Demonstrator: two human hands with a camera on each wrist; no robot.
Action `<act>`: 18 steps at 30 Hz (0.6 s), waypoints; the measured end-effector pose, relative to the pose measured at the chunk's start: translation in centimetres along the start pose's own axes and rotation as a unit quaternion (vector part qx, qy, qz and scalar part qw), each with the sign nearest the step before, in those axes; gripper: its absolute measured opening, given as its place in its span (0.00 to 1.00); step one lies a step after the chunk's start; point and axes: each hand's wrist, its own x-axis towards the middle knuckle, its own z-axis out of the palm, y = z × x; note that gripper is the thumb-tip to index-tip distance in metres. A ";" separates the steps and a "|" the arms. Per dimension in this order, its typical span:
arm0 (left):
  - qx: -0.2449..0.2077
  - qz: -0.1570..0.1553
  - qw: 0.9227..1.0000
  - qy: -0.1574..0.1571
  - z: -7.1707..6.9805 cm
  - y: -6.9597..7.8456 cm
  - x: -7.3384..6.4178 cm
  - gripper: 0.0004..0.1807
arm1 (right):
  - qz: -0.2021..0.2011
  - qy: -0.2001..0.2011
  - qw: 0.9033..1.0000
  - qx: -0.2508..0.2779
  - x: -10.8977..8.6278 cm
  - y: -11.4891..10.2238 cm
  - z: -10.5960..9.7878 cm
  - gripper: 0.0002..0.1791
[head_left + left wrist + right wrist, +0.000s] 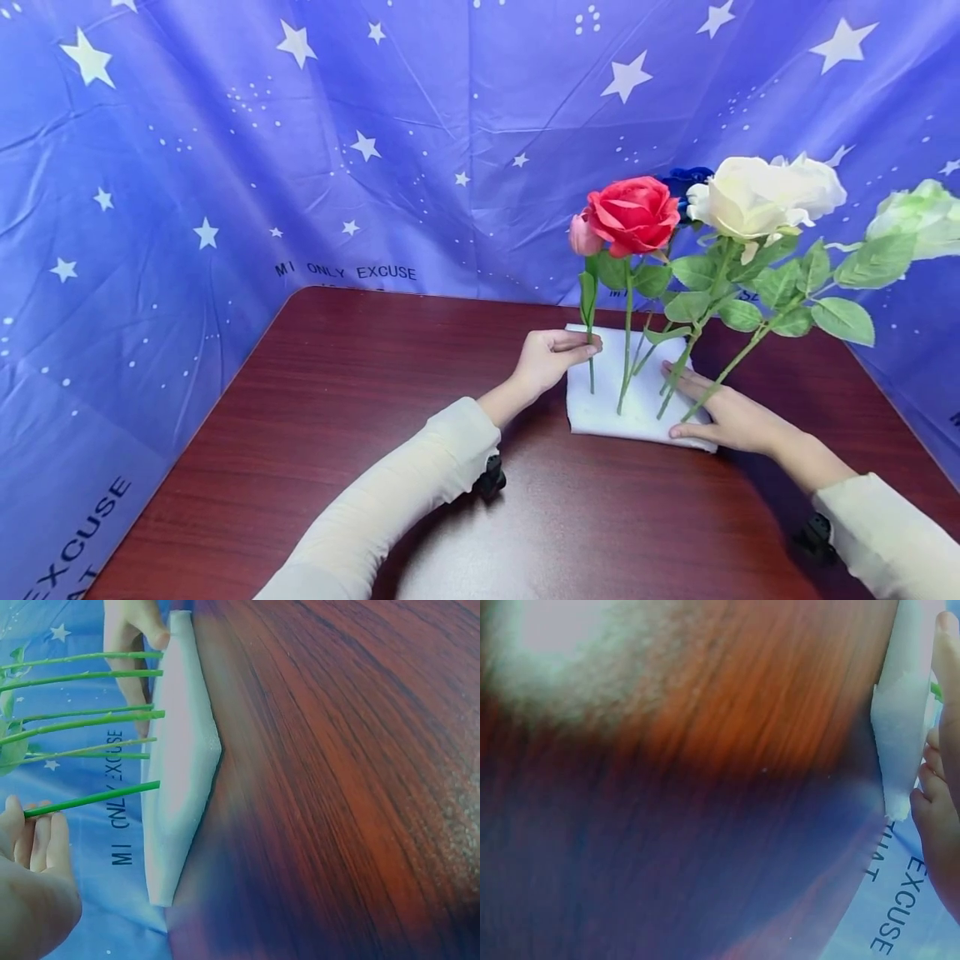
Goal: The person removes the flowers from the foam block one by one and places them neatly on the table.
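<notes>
The dark red table (337,400) lies beneath the white foam block (596,419), its near side cut off. On the block's right side rests the right hand (738,421), fingers straight, thumb apart, partly hidden by stems. At the block's left, the left hand (551,358) pinches a green stem (592,375) meeting the block; its depth inside is hidden. Above the block, white roses (738,196) and a red rose (633,215) mostly cover a blue flower (688,175) and overlap a pink bud (582,237).
</notes>
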 end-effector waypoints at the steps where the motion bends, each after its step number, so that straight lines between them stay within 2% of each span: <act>1: -0.002 0.002 1.000 0.002 0.0 0.0 0.0 0.13 | 0.000 -0.001 1.000 0.001 0.1 0.0 0.0 0.48; 5: -0.003 -0.001 1.000 0.015 0.0 0.2 -0.3 0.13 | -0.001 0.003 1.000 0.008 0.2 -0.2 0.1 0.48; 8: -0.007 -0.003 1.000 0.014 -0.1 0.2 -0.5 0.13 | -0.002 0.004 1.000 0.010 0.0 -0.2 0.1 0.48; 14: -0.005 0.026 1.000 -0.003 -0.3 0.3 -0.6 0.12 | 0.000 0.007 1.000 0.013 0.1 -0.1 -0.1 0.49; 18: -0.005 0.029 1.000 0.000 -0.5 0.4 -0.7 0.13 | 0.004 0.007 1.000 0.014 0.1 -0.1 -0.1 0.49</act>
